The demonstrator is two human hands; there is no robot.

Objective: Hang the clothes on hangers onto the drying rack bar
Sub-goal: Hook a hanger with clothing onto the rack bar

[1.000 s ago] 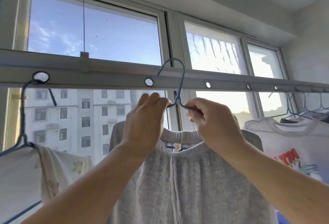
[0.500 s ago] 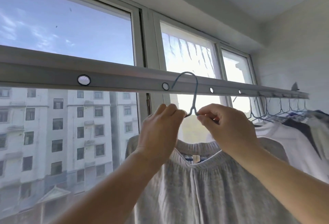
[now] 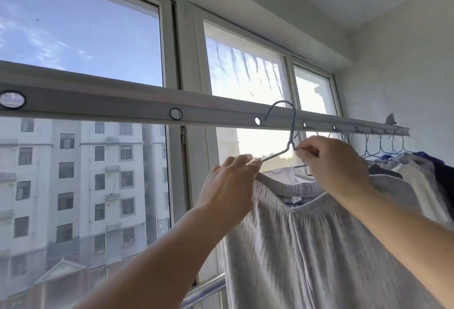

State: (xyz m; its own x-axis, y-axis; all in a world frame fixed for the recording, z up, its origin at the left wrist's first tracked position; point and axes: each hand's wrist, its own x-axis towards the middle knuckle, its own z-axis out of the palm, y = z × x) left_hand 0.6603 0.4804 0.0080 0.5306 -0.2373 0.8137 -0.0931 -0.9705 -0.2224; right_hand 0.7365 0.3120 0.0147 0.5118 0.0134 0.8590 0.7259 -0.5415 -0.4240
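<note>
Two hands work one hanger just below the rack bar. The right hand pinches the wire at the neck, right under the hook; thumb and forefinger are closed on it. The left hand grips the hanger's left shoulder together w/ the waistband of the grey garment, fingers curled over the top.

The hook overlaps the bar between two of its round holes; whether it is seated or only raised in front of the bar can't be told from here.

Procedure, as judged:
1. Steer w/ the right hand only. Turn the neck so the hook opening faces the chosen hole.
2. Use the left hand to carry the cloth's weight, so the wire doesn't twist.
3. Lower until the hook bears load, then let go, left first.

Other hangers w/ clothes sit near, to the right. Leave a gap, approx. one hole, for airflow.
</note>
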